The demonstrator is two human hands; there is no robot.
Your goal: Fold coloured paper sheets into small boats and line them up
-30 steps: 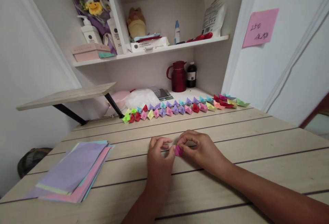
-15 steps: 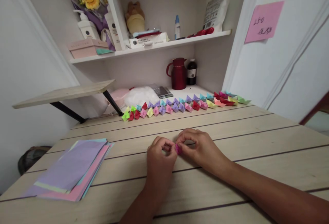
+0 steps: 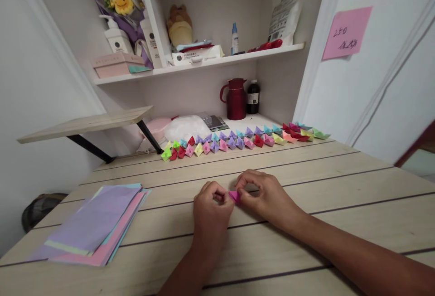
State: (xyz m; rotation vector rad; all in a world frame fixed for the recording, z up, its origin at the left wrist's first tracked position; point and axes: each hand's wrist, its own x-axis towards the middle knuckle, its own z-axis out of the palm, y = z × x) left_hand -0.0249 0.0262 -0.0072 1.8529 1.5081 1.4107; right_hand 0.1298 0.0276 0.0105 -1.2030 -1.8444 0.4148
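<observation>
A small folded piece of magenta paper is pinched between my two hands, just above the wooden table. My left hand grips its left side between thumb and forefinger. On the other side, my right hand holds the right end with thumb and fingertips, partly hiding it. Behind the hands, two rows of small folded paper boats in many colours stretch across the table's back. Left of my hands lies a loose stack of coloured paper sheets, lilac on top.
A raised wooden shelf on black legs stands at the back left. Behind the boats are a plastic bag, a dark red jug and a dark bottle. A pink note hangs on the right wall.
The magenta paper shows wider between my fingertips, now as a flat pointed shape. My right fingers have shifted slightly to the right; the left hand stays nearly in place.
</observation>
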